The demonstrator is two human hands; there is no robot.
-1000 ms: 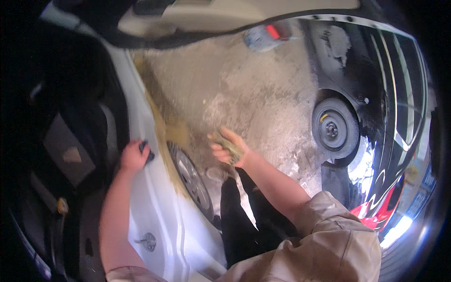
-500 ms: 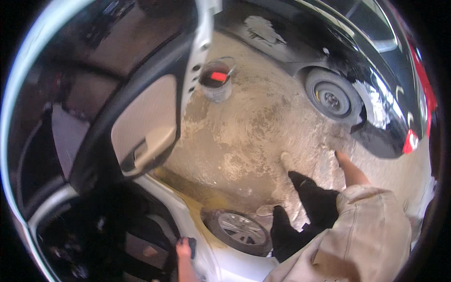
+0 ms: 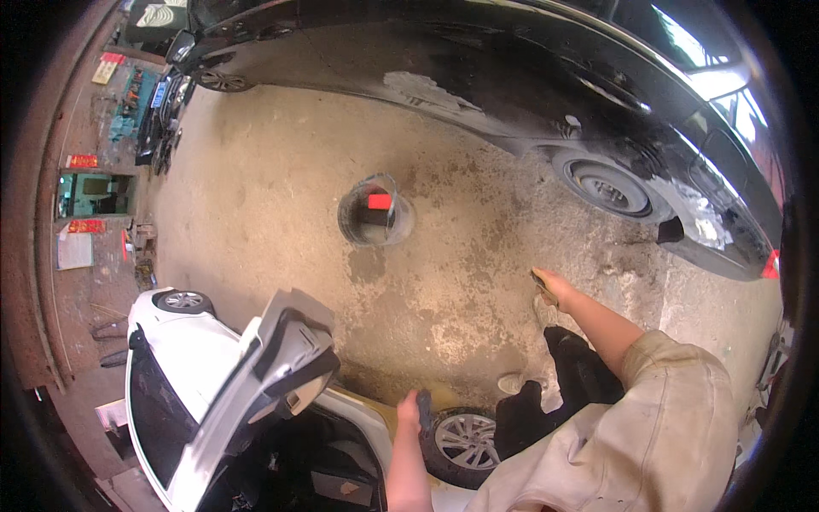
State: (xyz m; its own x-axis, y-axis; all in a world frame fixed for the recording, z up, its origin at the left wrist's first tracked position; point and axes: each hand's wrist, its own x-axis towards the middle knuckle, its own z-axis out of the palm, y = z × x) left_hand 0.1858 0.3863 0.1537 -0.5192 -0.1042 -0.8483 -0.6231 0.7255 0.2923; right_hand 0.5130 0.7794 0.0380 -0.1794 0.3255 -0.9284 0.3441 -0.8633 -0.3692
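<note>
My left hand (image 3: 409,413) is closed around a dark grey block-like piece (image 3: 425,411), near the wheel (image 3: 465,437) of a white car (image 3: 192,363). The car's body by the open doorway has a yellowish patch. My right hand (image 3: 554,287) reaches out above the floor, gripping a thin, flat, dark piece with a tan edge (image 3: 543,287); I cannot make out its kind. Beyond both hands a see-through bucket (image 3: 402,227) stands on the floor, with a red block (image 3: 379,201) showing inside it.
A black car (image 3: 495,94) with pale grey patches on its side runs along the far side; its wheel (image 3: 610,189) is to the right. The white car's door (image 3: 294,328) hangs open at lower left. Damp marks stain the concrete floor (image 3: 273,188). A window (image 3: 95,194) and shelves line the left wall.
My view has shifted, showing more floor and the left wall. My left hand has come away from the door opening toward the wheel. My right hand has risen forward, its flat piece now visible.
</note>
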